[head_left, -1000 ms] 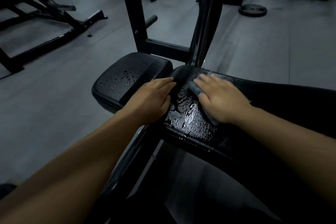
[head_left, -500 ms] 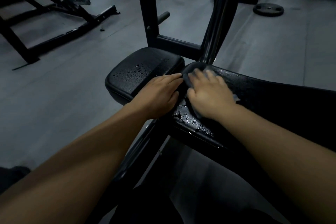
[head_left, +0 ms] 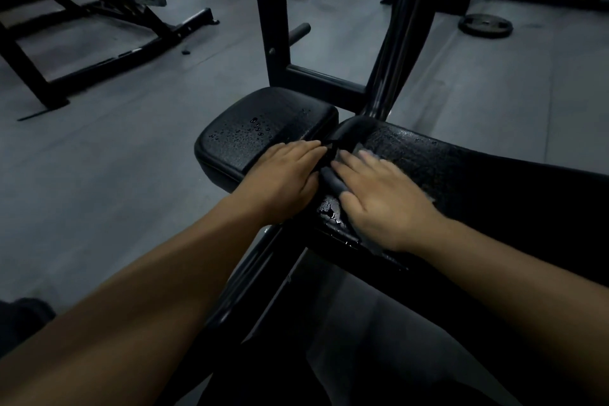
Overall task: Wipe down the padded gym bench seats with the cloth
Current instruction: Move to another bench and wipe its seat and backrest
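My left hand (head_left: 283, 175) lies flat on the seat pad (head_left: 257, 128); right hand (head_left: 379, 194) flat, pressing cloth (head_left: 333, 183) onto long pad (head_left: 461, 168); weight plate (head_left: 487, 25) beyond.

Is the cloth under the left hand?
No, the cloth lies under the right hand, while the left hand rests on the small seat pad.

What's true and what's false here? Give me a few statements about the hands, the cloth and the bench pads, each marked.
1. The right hand presses the cloth flat onto the long bench pad. True.
2. The left hand holds the cloth. False: it rests flat on the small seat pad, beside the cloth.
3. The small seat pad is dry. False: water droplets sit on it.
4. A weight plate lies on the floor. True.
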